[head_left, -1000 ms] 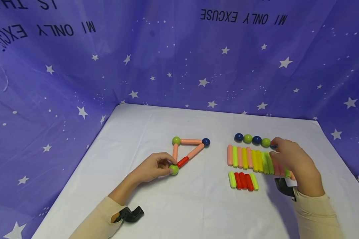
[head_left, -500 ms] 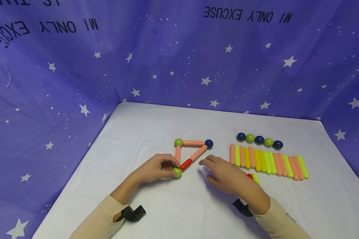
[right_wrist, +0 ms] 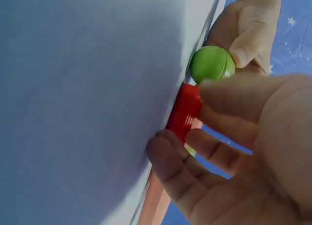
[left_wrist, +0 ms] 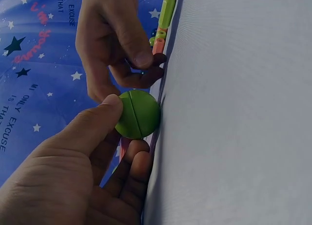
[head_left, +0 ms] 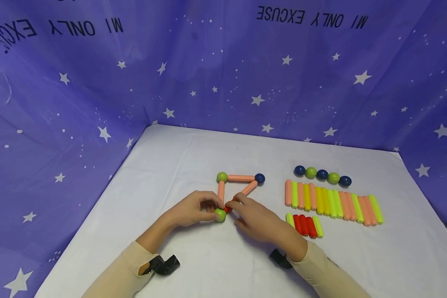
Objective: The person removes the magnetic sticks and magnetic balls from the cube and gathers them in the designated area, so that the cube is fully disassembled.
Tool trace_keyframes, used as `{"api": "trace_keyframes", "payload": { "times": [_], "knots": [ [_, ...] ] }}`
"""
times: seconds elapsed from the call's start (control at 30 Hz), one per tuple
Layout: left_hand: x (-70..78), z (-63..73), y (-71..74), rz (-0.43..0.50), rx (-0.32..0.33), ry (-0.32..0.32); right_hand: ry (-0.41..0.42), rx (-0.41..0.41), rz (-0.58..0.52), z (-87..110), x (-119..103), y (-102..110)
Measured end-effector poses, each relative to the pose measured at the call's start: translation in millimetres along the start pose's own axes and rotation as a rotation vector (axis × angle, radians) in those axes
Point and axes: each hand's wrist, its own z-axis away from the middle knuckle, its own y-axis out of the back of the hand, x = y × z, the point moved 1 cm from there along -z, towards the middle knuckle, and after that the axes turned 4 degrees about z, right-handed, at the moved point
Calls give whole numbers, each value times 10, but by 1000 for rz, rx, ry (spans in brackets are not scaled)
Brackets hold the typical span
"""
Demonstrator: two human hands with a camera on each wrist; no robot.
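My left hand point(head_left: 193, 209) pinches a green ball point(left_wrist: 139, 114) between thumb and fingertips, down on the white table. That ball is the near corner of a triangle of sticks and balls. A red stick point(right_wrist: 186, 110) runs from it to a salmon stick point(head_left: 250, 187), which ends at a dark blue ball point(head_left: 259, 179). My right hand point(head_left: 260, 219) is over the red stick, its fingers spread and loosely bent around it, and hides most of it in the head view. A second green ball point(head_left: 222, 177) joins an upper salmon stick point(head_left: 241, 178) and a left salmon stick point(head_left: 221, 192).
Right of the triangle, a row of blue and green balls point(head_left: 322, 175) lies behind a long row of salmon, green and yellow sticks point(head_left: 323, 200). Nearer is a short row of red and green sticks point(head_left: 304, 225). A purple starry curtain point(head_left: 246, 74) stands behind the white table point(head_left: 193, 265).
My right hand has moved left from the end of the ball row to the red stick. My left hand stays on the green ball.
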Motion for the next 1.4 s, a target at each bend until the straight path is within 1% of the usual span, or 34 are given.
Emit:
{"api": "trace_keyframes", "payload": {
  "times": [0.1, 0.17, 0.3, 0.43, 0.57, 0.67, 0.8, 1.0, 1.07, 1.2, 1.3, 1.4],
  "knots": [
    [-5, -8, 10, 7, -2, 1, 12, 41, 3, -61, 1, -4],
    [-6, -10, 12, 9, -3, 1, -2, 37, 6, -89, 4, -8],
    [-7, -2, 6, 6, 0, 20, -47, -21, -2, -100, 13, -2],
    [-4, 6, -7, 4, 8, 41, -64, -67, 0, -87, 4, 17],
    [-1, 13, -18, 1, 9, 40, -79, -111, 22, -74, -2, 23],
    [0, 13, -22, -1, 10, 37, -91, -125, 25, -69, 5, 21],
    [-2, 10, -26, -3, 8, 24, -126, -116, -1, -53, 30, 7],
    [-13, 11, -37, 4, 12, 22, -226, -129, -52, -4, 78, -19],
    [-16, 13, -40, 2, 15, 25, -238, -119, -77, 7, 92, -28],
    [-16, 22, -47, 0, 9, 20, -250, -129, -135, 27, 144, -39],
    [-4, 21, -51, -2, 5, 15, -263, -129, -182, 52, 216, 30],
    [20, 17, -45, -9, 6, 11, -286, -73, -213, 93, 326, 190]
  ]
}}
